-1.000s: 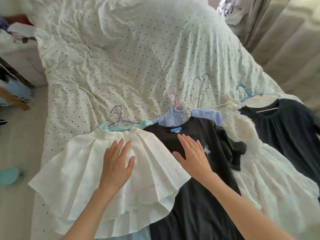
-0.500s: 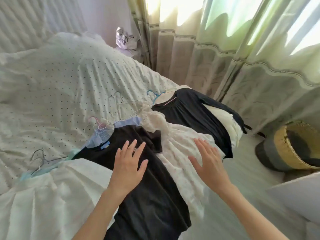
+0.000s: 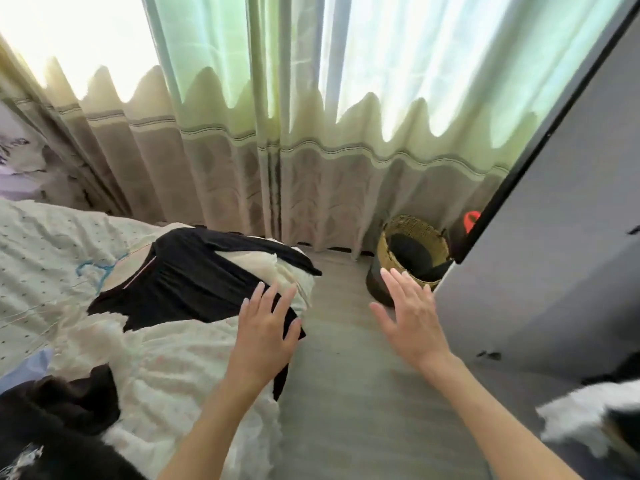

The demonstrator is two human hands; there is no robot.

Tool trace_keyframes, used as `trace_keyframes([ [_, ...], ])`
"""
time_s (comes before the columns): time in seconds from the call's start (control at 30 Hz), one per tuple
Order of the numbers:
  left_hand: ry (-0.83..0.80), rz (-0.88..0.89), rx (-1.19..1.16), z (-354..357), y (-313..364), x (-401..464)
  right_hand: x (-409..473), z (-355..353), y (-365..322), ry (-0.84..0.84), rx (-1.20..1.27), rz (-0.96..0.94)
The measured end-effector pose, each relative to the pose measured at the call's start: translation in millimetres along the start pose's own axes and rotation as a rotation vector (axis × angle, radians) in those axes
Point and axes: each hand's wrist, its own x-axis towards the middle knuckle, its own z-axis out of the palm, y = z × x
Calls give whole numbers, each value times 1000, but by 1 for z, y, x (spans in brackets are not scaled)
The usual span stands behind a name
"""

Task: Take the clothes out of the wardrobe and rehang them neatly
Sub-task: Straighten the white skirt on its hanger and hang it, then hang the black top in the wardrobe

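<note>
Single head view, angled down past bed edge (image 3: 173, 341) toward curtains (image 3: 311, 133)

Black dress (image 3: 194, 282): matt, soft cloth. Just beside it, white dress (image 3: 180, 358): nubbly, textured cloth. Under it, bedspread (image 3: 41, 244): crumpled dotted cloth. Beyond it, curtains (image 3: 311, 161): thin, pleated, light-passing cloth. Basket (image 3: 412, 233): woven, rough. Floor (image 3: 346, 393): matt, fine-grained. Wardrobe door (image 3: 554, 237): smooth, matt grey.

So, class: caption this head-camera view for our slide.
Open left hand rests on black garment; open right hand hovers near basket.
</note>
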Motion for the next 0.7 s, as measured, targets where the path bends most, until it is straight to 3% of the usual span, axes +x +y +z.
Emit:
trace_keyframes([
  [0.33, -198, 377, -10, 83, 124, 152, 27, -61, 144, 96, -98, 332],
  [0.7, -341, 939, -175, 169, 304, 264, -11, -140, 256, 356, -219, 843],
])
